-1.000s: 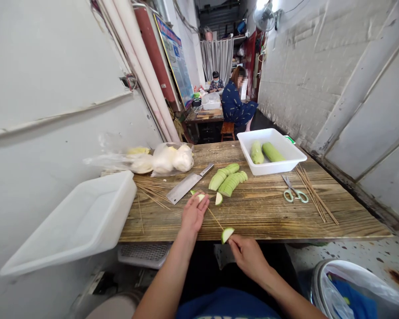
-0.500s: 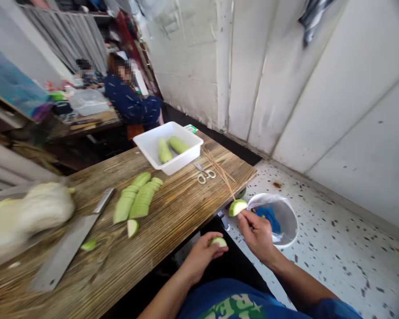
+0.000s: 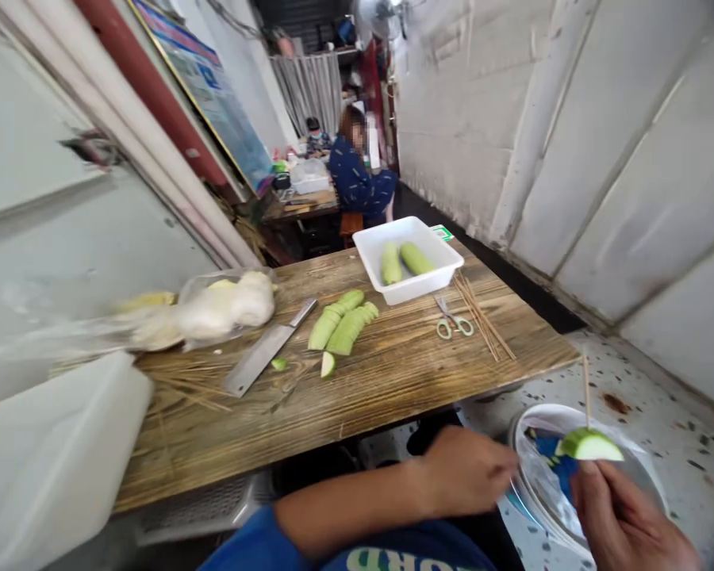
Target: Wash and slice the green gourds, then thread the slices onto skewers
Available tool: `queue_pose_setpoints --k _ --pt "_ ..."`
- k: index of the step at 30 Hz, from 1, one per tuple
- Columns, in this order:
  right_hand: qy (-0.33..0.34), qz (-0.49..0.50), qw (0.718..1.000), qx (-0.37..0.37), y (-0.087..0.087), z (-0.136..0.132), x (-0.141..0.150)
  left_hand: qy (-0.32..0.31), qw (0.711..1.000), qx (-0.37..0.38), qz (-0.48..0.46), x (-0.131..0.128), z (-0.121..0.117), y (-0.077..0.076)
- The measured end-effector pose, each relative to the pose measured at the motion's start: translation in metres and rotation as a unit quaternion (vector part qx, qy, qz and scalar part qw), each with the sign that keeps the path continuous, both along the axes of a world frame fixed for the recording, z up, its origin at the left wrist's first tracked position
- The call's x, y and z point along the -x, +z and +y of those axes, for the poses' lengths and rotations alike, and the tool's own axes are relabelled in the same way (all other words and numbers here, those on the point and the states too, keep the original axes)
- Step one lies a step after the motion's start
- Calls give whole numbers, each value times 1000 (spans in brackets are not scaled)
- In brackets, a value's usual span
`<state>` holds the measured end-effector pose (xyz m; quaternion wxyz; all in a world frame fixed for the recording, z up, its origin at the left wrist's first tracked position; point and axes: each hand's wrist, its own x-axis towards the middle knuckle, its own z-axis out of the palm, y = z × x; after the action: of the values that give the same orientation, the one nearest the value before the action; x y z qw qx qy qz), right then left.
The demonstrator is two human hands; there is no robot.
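Note:
My right hand point(image 3: 631, 515) pinches a half-round green zucchini slice point(image 3: 592, 446) with a thin wooden skewer point(image 3: 586, 392) standing up out of it, over the bin. Left of it, my left hand point(image 3: 470, 472) is closed and slightly blurred at the bin's near side; anything in its fingers is hidden. On the wooden table point(image 3: 309, 420) lie rows of cut zucchini point(image 3: 351, 325), a loose wedge point(image 3: 328, 365) and a cleaver point(image 3: 267, 349). Two whole peeled zucchini point(image 3: 415, 258) rest in a white tub point(image 3: 386, 292).
Scissors point(image 3: 452, 323) and loose skewers point(image 3: 481, 317) lie at the table's right. A lined bin point(image 3: 527, 420) stands on the floor. At left are bagged pale vegetables point(image 3: 226, 305) and a white container point(image 3: 113, 420). A person point(image 3: 357, 174) sits farther back, near another person.
The view has swung left, bringing the white container in. My left hand has moved right, toward the bin, its slice now out of sight. My right hand still holds the skewered slice, now upright.

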<state>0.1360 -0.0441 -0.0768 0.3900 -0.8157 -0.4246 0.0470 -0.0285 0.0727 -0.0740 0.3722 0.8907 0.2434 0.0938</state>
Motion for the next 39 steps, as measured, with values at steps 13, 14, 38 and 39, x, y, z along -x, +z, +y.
queue_pose_setpoints --k 13,14,38,39 --pt "401 79 908 -87 -22 111 134 537 815 -114 186 193 121 -9" --pt "409 81 906 -76 -23 112 139 541 820 -91 160 194 121 -7" --pt "500 -5 866 16 -13 105 185 507 522 450 -518 194 76 8" --pt "500 -6 866 15 -13 104 185 510 520 448 -519 195 76 10"
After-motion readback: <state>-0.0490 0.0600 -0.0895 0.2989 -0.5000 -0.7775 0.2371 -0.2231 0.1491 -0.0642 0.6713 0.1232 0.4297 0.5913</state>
